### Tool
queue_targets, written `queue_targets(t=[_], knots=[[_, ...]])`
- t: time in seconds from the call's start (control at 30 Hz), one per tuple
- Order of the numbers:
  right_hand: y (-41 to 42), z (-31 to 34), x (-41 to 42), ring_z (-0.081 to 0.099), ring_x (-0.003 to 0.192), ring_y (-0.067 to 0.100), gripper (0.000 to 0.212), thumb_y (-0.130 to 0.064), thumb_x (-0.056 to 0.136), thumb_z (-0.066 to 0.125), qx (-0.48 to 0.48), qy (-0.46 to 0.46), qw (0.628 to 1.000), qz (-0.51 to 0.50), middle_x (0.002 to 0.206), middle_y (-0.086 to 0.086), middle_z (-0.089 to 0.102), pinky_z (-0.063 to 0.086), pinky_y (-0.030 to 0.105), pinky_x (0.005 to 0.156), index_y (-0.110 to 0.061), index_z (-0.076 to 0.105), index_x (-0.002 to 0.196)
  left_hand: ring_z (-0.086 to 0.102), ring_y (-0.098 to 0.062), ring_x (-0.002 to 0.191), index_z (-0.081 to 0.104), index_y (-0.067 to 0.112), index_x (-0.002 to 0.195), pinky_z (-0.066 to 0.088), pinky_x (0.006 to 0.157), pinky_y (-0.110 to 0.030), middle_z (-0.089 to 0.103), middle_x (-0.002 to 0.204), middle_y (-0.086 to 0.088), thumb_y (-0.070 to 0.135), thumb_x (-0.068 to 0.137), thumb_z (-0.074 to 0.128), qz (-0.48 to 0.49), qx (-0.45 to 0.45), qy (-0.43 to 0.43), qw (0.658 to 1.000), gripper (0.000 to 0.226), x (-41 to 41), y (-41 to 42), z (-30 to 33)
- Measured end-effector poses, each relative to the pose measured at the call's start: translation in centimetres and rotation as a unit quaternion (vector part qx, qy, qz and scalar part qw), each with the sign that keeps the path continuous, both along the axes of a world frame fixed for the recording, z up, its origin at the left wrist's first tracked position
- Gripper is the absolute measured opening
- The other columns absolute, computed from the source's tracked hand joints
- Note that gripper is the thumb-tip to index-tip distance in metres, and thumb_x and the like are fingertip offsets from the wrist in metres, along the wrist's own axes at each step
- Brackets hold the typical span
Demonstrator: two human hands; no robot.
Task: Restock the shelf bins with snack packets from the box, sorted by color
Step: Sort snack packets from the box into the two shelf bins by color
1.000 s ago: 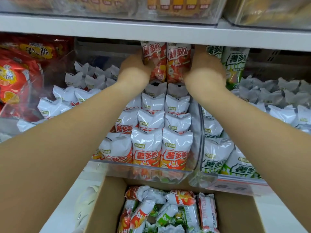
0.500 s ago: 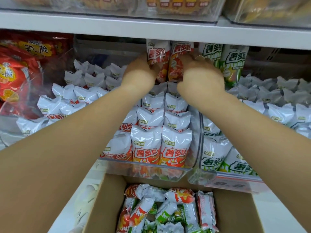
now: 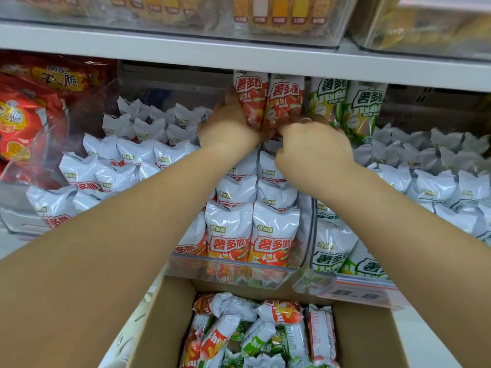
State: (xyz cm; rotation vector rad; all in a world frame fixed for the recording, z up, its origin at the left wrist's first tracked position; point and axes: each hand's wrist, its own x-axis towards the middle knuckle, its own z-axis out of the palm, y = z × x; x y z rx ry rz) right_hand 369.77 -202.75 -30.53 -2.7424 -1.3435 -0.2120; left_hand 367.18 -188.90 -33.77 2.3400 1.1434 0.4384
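Observation:
Two red snack packets (image 3: 249, 98) (image 3: 285, 102) stand upright at the back of the clear red-packet bin (image 3: 233, 270), just under the upper shelf. My left hand (image 3: 228, 128) grips the left one from its left side. My right hand (image 3: 316, 148) has its fingers curled at the base of the right one and pinches it. Rows of red packets (image 3: 275, 235) fill this bin in front of my hands. Below, the cardboard box (image 3: 164, 314) holds mixed red packets (image 3: 281, 310) and green packets (image 3: 256, 341).
Right of the red bin, a clear bin (image 3: 313, 284) holds green packets, two of them upright at the back (image 3: 366, 110). Another bin of white-topped packets (image 3: 127, 152) lies to the left, beyond it large red bags (image 3: 24, 120). The upper shelf board (image 3: 159, 49) hangs close above.
My hands have drawn together and dropped toward the packets' bases. My right hand slid from the right packet's side to its bottom. Both red packets stand straighter.

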Motion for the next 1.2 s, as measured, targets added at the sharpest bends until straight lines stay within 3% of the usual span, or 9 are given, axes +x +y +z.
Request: queue_targets(t=[0.23,0.47,0.6,0.7,0.8,0.87,0.97,1.1,1.2], knots=[[0.3,-0.1,0.0,0.038,0.126,0.031,0.034,-0.021,0.091,0.049,-0.03,-0.005,1.0,0.0,0.128,0.011,0.051,0.03,0.041,0.101,-0.015,0.055,0.124,0.042,-0.035,0.131,0.018,0.022,0.146,0.031,0.108,-0.05,0.043,0.143,-0.011,0.055,0.072,0.07,0.042,-0.02,0.011,0.999,0.097,1.0,-0.7,0.5],[-0.5,0.1,-0.4,0.044,0.117,0.033,0.029,-0.023,0.09,0.049,0.005,0.006,1.0,-0.008,0.121,0.014,0.054,0.034,0.041,0.094,-0.009,0.06,0.112,0.05,-0.034,0.122,0.02,0.02,0.146,0.043,0.1,-0.046,0.05,0.135,-0.009,0.051,0.071,0.07,-0.003,-0.017,-0.006,1.0,0.095,0.1,-0.2,-0.4],[-1.5,-0.2,-1.0,0.045,0.117,0.033,0.037,-0.029,0.092,0.048,0.03,0.013,0.999,0.014,0.125,0.014,0.055,0.035,0.041,0.096,-0.013,0.058,0.123,0.059,-0.031,0.104,0.049,0.015,0.122,0.05,0.089,-0.037,0.06,0.115,-0.009,0.043,0.08,0.059,-0.062,0.009,-0.002,0.998,0.051,-1.7,-1.0,0.5],[-3.6,-0.7,-2.0,0.039,0.127,0.027,0.038,-0.035,0.096,0.046,0.096,0.027,0.993,0.058,0.131,0.007,0.055,0.031,0.039,0.103,-0.018,0.058,0.128,0.061,-0.03,0.096,0.06,0.013,0.107,0.051,0.085,-0.038,0.066,0.101,-0.009,0.042,0.073,0.054,-0.088,-0.004,-0.06,0.994,0.044,-4.9,-2.5,2.0],[-7.2,-1.1,-3.8,0.034,0.136,0.023,0.031,-0.033,0.097,0.049,0.216,0.077,0.969,0.09,0.13,0.001,0.058,0.023,0.031,0.11,-0.018,0.064,0.121,0.055,-0.025,0.112,0.061,0.016,0.119,0.045,0.093,-0.036,0.063,0.119,-0.006,0.034,0.088,0.06,-0.096,0.01,-0.087,0.992,0.036,-9.4,-4.9,2.2],[-10.1,-1.5,-5.7,0.044,0.126,0.023,0.029,-0.03,0.095,0.049,0.292,0.11,0.946,0.092,0.117,0.001,0.064,0.024,0.017,0.101,-0.017,0.068,0.111,0.053,-0.016,0.114,0.062,0.023,0.119,0.042,0.091,-0.029,0.06,0.123,0.004,0.027,0.093,0.056,-0.124,0.013,-0.114,0.986,0.027,-13.2,-7.6,2.2],[-13.5,-3.3,-8.5,0.052,0.106,0.018,0.025,-0.023,0.093,0.048,0.365,0.172,0.912,0.077,0.098,-0.001,0.065,0.027,0.003,0.087,-0.015,0.071,0.101,0.06,-0.007,0.099,0.067,0.028,0.104,0.046,0.088,-0.026,0.065,0.104,0.016,0.023,0.093,0.055,-0.154,-0.017,-0.167,0.974,0.017,-18.5,-12.0,1.8],[-16.7,-7.6,-12.8,0.056,0.092,0.015,0.021,-0.019,0.092,0.051,0.429,0.213,0.877,0.033,0.083,-0.014,0.058,0.041,0.02,0.082,-0.015,0.071,0.096,0.066,-0.012,0.086,0.065,0.033,0.09,0.052,0.083,-0.033,0.069,0.085,0.015,0.019,0.09,0.054,-0.169,-0.096,-0.197,0.961,0.018,-23.1,-16.9,-2.9],[-18.0,-11.7,-15.0,0.057,0.091,0.011,0.02,-0.018,0.094,0.051,0.394,0.263,0.881,0.008,0.083,-0.024,0.058,0.041,0.017,0.079,-0.017,0.071,0.096,0.065,-0.009,0.084,0.069,0.027,0.097,0.053,0.077,-0.032,0.07,0.087,0.013,0.023,0.092,0.055,-0.168,-0.13,-0.064,0.975,0.015,-24.8,-18.4,-7.8]])
